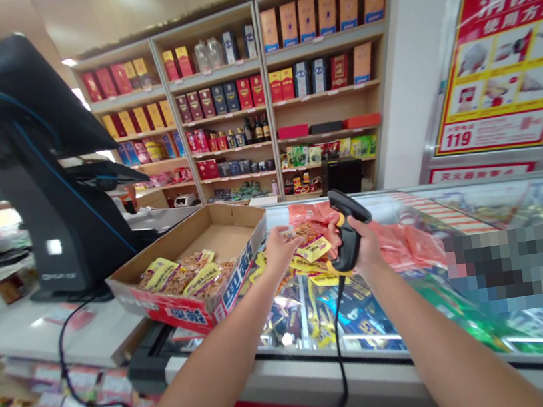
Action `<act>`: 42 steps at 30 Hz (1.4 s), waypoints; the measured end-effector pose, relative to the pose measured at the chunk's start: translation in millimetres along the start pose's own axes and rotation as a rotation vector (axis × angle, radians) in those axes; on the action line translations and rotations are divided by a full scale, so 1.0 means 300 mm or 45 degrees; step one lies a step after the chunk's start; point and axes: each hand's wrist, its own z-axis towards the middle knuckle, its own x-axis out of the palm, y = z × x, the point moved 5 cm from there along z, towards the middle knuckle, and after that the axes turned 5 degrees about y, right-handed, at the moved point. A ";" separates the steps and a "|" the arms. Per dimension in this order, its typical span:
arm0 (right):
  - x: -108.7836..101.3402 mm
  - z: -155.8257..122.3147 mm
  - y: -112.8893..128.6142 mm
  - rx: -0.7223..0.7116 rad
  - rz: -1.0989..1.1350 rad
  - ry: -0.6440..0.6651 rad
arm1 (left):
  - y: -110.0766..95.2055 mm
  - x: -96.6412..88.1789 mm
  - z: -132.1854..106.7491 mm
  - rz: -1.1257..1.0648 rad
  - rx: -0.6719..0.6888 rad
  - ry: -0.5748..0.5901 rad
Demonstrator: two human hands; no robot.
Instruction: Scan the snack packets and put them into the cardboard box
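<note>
Forearms (222,358) up front — right hand (367,244) wrapped round the scanner (348,246), left hand (279,249) pinching a packet (314,248) — cord (340,349) could snag on the counter (376,374) if tugged

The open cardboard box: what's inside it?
Yellow-labelled snack packets lie inside the box, toward its near end, with brown cardboard showing beyond them. They cover the floor beneath, and the near wall hides some lower edges; whether more lie underneath can't be told.
</note>
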 end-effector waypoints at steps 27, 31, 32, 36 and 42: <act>0.029 0.004 -0.022 -0.035 -0.110 -0.070 | -0.027 -0.629 0.066 1.441 -0.129 0.918; 0.029 0.002 -0.025 -0.025 -0.106 -0.094 | -0.104 -0.626 0.100 1.498 0.038 0.735; 0.030 0.001 -0.025 -0.025 -0.110 -0.094 | -0.125 -0.628 0.111 1.545 0.074 0.675; 0.030 0.002 -0.024 -0.030 -0.140 -0.077 | -0.206 -0.639 0.142 1.657 0.154 0.400; 0.034 0.000 -0.027 -0.005 -0.101 -0.081 | -0.305 -0.606 0.112 1.137 0.114 -0.088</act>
